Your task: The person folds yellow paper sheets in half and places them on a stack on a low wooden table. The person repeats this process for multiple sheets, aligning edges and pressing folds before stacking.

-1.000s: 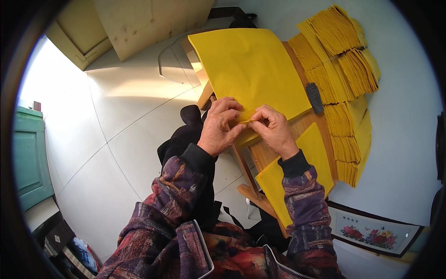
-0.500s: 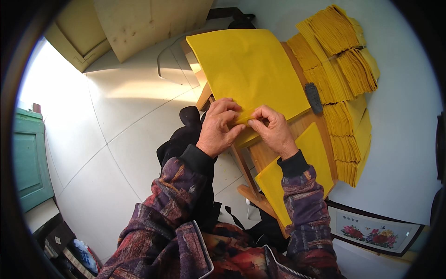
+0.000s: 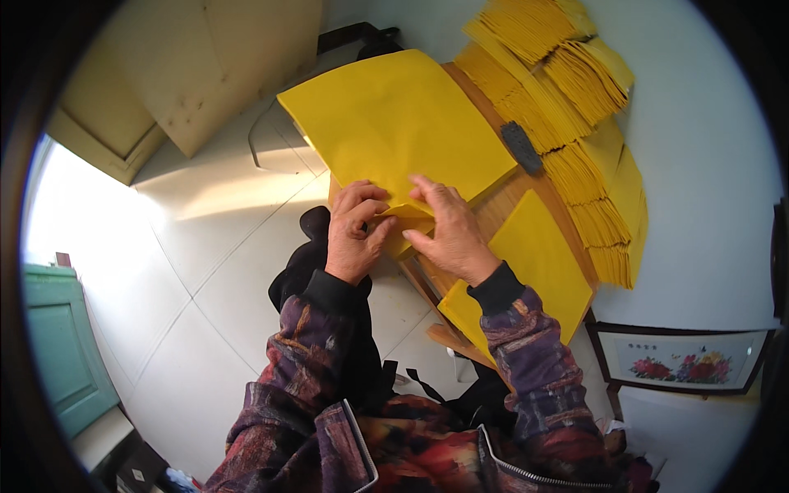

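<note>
Fingers (image 3: pixel 370 215) of the left hand (image 3: pixel 353 238) and right hand (image 3: pixel 448 234) pinch the yellow paper sheet's (image 3: pixel 394 123) near corner, creasing a fold against the wooden surface (image 3: pixel 501 209).

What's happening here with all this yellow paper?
A person seated at a small wooden table is folding the near corner of a large yellow sheet. The left hand and right hand pinch the folded corner between them at the table's edge. Another yellow sheet lies to the right, and fanned stacks of folded yellow paper lie along the far side by the wall, with a dark flat object beside them.
</note>
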Tool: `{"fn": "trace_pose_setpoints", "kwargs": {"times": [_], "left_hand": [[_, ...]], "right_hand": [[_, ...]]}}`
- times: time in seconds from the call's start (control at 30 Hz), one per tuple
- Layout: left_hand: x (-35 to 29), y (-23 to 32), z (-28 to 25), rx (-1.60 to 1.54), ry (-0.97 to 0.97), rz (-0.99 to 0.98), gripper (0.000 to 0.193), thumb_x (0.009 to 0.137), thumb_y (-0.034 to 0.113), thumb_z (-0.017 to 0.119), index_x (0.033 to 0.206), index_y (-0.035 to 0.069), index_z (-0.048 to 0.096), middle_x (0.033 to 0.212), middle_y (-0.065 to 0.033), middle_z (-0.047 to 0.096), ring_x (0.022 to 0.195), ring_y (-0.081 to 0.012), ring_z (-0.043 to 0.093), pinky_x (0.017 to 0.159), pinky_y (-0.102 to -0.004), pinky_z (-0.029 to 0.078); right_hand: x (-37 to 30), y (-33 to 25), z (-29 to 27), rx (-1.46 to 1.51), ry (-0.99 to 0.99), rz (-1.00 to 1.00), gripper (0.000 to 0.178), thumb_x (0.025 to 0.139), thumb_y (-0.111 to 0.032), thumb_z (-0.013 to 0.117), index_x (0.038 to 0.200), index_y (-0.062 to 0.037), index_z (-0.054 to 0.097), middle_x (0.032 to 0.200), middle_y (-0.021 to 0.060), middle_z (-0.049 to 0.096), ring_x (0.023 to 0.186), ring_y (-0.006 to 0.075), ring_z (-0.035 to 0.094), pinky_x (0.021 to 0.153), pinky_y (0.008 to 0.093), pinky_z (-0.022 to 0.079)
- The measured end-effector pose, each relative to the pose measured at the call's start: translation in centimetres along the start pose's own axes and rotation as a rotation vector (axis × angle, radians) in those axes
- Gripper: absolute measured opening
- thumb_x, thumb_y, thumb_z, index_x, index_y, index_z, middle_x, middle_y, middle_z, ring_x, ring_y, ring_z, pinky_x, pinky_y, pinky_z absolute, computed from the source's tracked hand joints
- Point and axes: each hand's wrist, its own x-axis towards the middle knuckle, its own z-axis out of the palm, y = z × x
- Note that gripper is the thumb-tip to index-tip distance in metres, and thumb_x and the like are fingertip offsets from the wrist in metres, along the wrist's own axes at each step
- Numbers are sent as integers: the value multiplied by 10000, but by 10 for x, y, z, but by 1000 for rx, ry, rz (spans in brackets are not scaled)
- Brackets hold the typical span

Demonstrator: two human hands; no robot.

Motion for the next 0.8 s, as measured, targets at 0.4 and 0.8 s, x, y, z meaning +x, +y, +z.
{"fn": "trace_pose_setpoints", "kwargs": {"times": [0.4, 0.8], "left_hand": [[10, 21, -8, 361, 211, 56, 599, 623, 74, 785, 1189, 162, 609, 1380, -96, 469, 1310, -330, 375, 1068, -436, 294], [24, 64, 29, 610, -241, 499, 260, 646, -25, 620, 846, 137, 657, 1041, 0, 653, 1132, -251, 557, 1004, -438, 330]], "right_hand": [[14, -1, -19, -72, 163, -71, 222, 704, 29, 633, 879, -60, 531, 784, 120, 633, 797, 325, 631, 757, 426, 462], [-187, 11, -146, -232, 245, 203, 359, 646, 138, 570, 930, -78, 609, 929, 43, 663, 1134, 337, 576, 933, 409, 439]]}}
